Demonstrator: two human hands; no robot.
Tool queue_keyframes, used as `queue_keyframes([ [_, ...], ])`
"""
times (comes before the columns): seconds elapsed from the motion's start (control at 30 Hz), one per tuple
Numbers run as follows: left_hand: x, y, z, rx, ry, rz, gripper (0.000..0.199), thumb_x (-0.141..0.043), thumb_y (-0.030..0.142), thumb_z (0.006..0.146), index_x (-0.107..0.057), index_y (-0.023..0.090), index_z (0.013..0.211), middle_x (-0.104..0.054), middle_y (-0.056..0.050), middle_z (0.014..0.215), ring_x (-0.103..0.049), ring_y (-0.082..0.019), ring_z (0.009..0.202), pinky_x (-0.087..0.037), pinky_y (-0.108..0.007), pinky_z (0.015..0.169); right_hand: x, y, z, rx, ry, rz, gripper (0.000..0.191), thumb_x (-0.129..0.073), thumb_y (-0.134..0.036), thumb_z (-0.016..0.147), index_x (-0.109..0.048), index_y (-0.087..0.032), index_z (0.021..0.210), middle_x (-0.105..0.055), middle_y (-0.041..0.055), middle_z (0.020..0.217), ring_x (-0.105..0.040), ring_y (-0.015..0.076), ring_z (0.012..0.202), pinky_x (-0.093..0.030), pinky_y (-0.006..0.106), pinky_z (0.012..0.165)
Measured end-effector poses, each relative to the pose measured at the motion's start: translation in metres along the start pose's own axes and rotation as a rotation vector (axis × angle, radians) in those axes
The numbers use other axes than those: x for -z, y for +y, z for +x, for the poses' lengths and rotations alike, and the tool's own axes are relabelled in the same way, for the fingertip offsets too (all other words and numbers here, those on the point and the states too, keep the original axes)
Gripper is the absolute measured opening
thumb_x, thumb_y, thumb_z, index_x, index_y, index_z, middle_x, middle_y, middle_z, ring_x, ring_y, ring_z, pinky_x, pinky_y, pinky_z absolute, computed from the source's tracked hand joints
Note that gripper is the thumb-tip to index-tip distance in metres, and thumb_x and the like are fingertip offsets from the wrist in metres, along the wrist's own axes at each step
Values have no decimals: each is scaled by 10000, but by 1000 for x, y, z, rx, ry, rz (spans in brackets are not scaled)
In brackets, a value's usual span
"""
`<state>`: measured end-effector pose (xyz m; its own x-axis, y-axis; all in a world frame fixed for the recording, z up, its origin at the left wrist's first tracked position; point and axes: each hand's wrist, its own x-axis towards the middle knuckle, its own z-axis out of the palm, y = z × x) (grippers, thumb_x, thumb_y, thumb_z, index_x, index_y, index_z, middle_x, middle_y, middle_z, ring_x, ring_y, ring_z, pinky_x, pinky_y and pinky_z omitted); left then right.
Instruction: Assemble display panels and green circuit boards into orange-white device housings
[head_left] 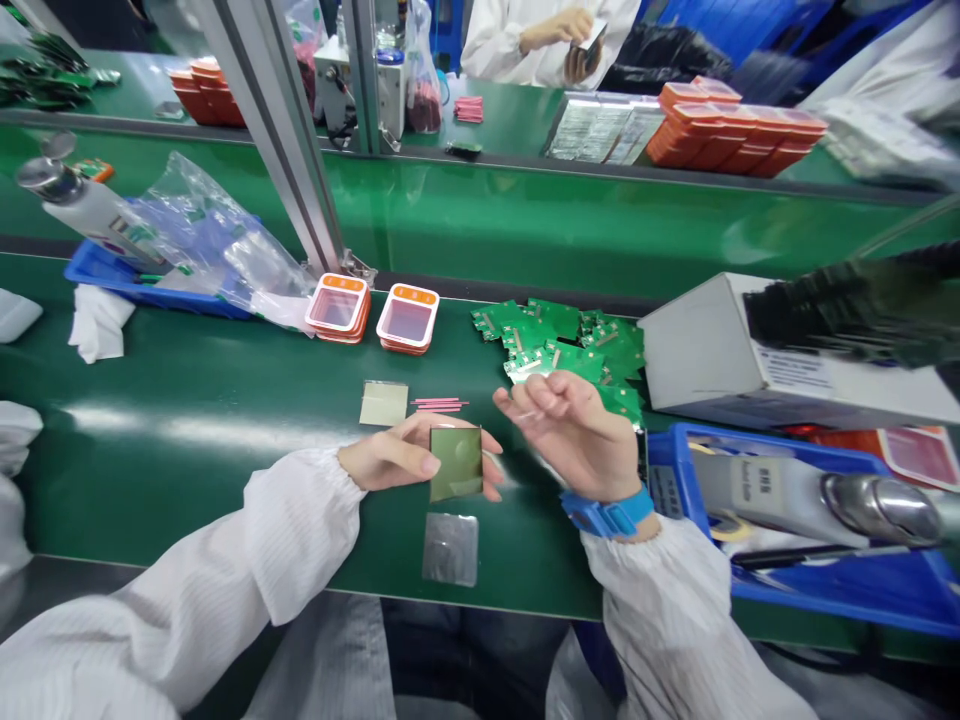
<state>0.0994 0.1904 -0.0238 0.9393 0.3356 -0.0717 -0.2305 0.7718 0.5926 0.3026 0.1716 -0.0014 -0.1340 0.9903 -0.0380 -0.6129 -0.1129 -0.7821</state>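
Note:
My left hand (pixel 397 455) holds a small square display panel (pixel 456 465), dark olive and glossy, between thumb and fingers. My right hand (pixel 577 430) is raised to the right of it, apart from the panel, with its fingers curled in. Whatever its fingertips may pinch is too faint to make out. Below the panel, a clear square film or sheet (pixel 450 548) lies on the green bench. A pale square panel (pixel 384 403) lies beyond my left hand, beside several thin pink strips (pixel 439 404).
Two stacks of orange-and-white frames (pixel 407 318) (pixel 339 305) stand at the back. Green circuit boards (pixel 562 340) are piled behind my right hand. At right are a white box (pixel 697 350) and a blue tray (pixel 682 460) holding a bottle (pixel 795 490). A metal post (pixel 285 140) rises at back left.

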Motion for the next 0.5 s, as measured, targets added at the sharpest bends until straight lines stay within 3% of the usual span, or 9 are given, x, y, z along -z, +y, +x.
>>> queue_keyframes([
  [0.13,4,-1,2,-41,-11,21,579,-779,328,625,-654,100,1142,-702,-152,1030,-658,-285,958,-441,-422,943,-2,-8,-15,68,155,-74,207,-839,-368,653,-674,-244,669,-585,-45,741,-538,77,665,-535,275,777],
  [0.27,3,4,1,-88,18,19,570,-777,328,628,-654,107,1138,-699,-136,1021,-650,-277,959,-422,-413,958,-17,9,-65,102,255,-271,150,-769,-326,748,-685,-219,684,-531,-40,593,-518,72,551,-496,214,578],
  [0.4,2,4,1,-119,28,19,562,-769,341,644,-651,107,1141,-696,-128,1017,-645,-273,965,-396,-415,986,-35,46,-115,-63,424,-514,151,-758,-319,735,-711,-190,672,-557,-19,543,-512,83,396,-416,188,368],
  [0.5,2,3,1,-122,15,19,530,-760,323,661,-652,132,1144,-691,-124,1034,-642,-281,981,-377,-440,1003,-43,66,-129,-191,564,-554,231,-792,-378,656,-718,-159,639,-566,-6,513,-480,90,323,-399,200,290],
])
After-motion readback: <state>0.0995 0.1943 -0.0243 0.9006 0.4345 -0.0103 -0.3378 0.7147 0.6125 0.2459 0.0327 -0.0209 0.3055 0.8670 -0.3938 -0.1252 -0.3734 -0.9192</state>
